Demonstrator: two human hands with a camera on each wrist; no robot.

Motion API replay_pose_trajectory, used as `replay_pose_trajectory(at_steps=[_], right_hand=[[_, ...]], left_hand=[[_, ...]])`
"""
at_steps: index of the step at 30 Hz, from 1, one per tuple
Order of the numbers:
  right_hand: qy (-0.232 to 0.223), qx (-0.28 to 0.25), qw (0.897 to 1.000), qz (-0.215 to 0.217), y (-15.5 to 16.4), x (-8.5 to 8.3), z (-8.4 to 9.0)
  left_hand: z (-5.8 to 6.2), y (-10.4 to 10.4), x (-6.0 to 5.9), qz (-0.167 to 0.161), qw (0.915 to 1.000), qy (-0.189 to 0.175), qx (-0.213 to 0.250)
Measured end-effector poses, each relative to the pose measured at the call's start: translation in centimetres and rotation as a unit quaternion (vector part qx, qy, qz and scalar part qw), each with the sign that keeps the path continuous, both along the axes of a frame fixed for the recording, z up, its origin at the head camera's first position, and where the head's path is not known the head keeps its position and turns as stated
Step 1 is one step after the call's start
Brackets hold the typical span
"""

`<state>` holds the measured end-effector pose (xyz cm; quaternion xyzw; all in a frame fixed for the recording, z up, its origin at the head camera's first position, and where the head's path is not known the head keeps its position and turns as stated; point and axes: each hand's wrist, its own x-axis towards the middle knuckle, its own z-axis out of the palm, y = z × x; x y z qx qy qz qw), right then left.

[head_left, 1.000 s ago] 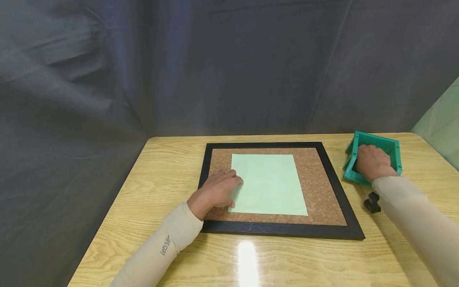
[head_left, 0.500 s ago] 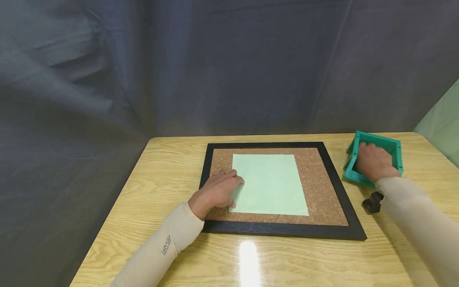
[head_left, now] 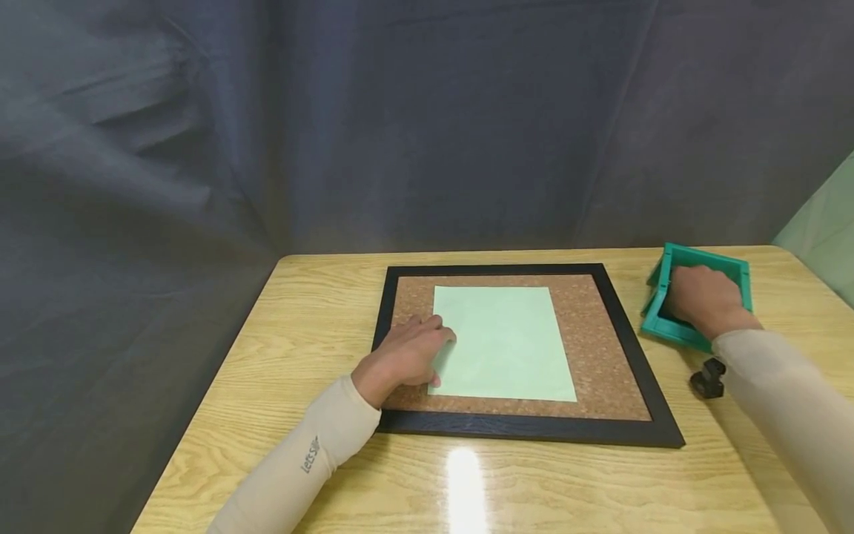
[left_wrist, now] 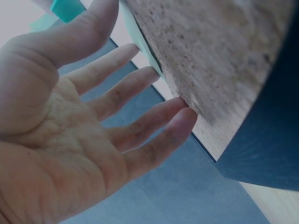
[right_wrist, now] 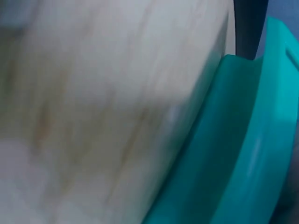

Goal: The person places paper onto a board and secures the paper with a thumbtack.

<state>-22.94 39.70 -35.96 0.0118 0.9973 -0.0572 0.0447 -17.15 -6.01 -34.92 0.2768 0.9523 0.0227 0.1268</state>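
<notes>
A pale green sheet of paper [head_left: 507,345] lies on a cork board [head_left: 600,348] with a black frame [head_left: 534,429]. My left hand [head_left: 407,356] rests flat on the cork and the sheet's left edge. In the left wrist view its fingers [left_wrist: 140,107] are stretched out with the tips touching the cork [left_wrist: 224,56]. My right hand [head_left: 703,300] reaches into a teal tray [head_left: 700,256] at the table's far right. Its fingers are hidden inside. The right wrist view is a blur of the teal wall [right_wrist: 243,140] and the wooden table [right_wrist: 93,93].
A small black object [head_left: 709,378] lies on the wooden table [head_left: 320,311] just in front of the tray, next to my right sleeve. Dark fabric hangs behind and to the left of the table. A pale green panel [head_left: 823,222] stands at the far right.
My right hand has shifted slightly to the right inside the teal tray. My left hand has stayed on the paper's edge.
</notes>
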Motion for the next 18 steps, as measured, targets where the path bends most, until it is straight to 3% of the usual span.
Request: replay_pose_trajectory(at_steps=[18], right_hand=[[0.032,-0.018,0.999,-0.006,-0.17,0.08,-0.2]], left_hand=[[-0.16,-0.12,-0.06,0.004,1.0,-0.001,-0.007]])
